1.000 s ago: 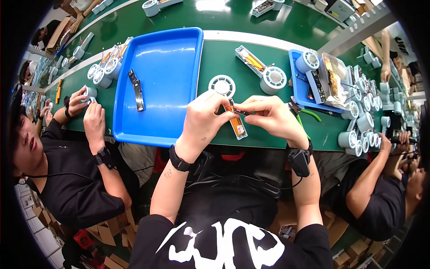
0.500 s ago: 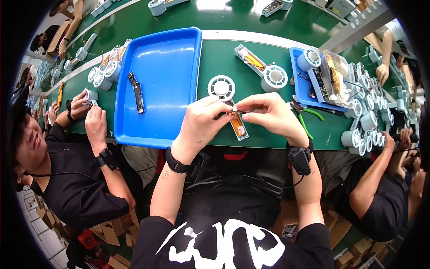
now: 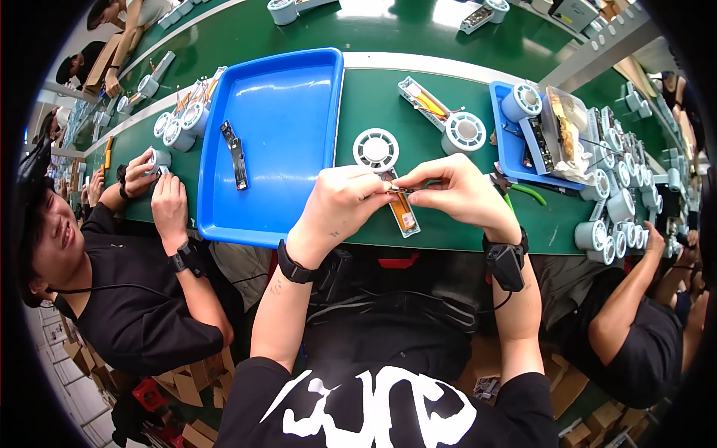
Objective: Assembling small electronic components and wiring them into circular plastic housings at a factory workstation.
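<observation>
My left hand (image 3: pixel 337 203) and my right hand (image 3: pixel 459 193) meet above a light-blue handheld fan (image 3: pixel 376 150). Both hands pinch a small, thin dark part, perhaps a circuit board (image 3: pixel 402 190), between thumbs and fingertips. Fingers cover most of it, so its exact kind is unclear. Below the fingertips, the fan's opened handle (image 3: pixel 405 218) shows an orange-yellow battery; its upper end is hidden by my hands. To the right lies a second opened fan (image 3: pixel 464 133) with a similar battery and wires in its handle.
Left of my hands is a blue tray (image 3: pixel 287 216) holding a black strip-like part (image 3: pixel 234 154). A smaller blue tray (image 3: pixel 502 104) at right carries fan parts and a clear box. Green-handled pliers (image 3: pixel 529 193) lie before it. Piled fans (image 3: pixel 620 205) and co-workers flank me.
A small white piece that showed between my fingertips is now hidden. My left fingers have curled in closer to the right fingertips. The whole view has shifted slightly.
</observation>
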